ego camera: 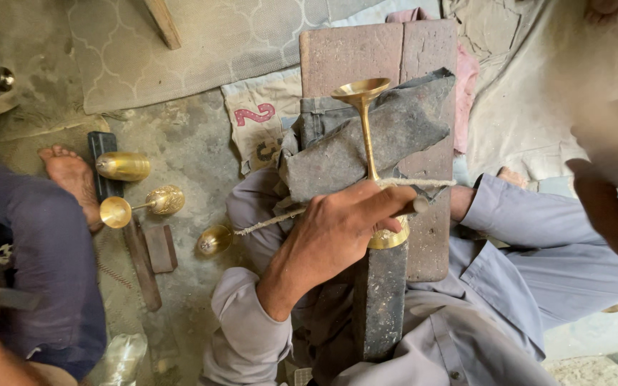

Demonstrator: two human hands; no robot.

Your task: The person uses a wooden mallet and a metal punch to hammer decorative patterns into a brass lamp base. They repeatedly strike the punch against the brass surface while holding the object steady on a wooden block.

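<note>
My left hand (337, 229) clamps the brass goblet (366, 136) at its base; its stem runs toward twelve o'clock. My right hand, at three o'clock, I cannot tell.

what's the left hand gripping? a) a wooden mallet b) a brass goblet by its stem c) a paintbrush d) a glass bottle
b: the left hand wraps round the lower stem of the brass goblet, whose cup stands against a grey cloth pad on the wooden block.
</note>
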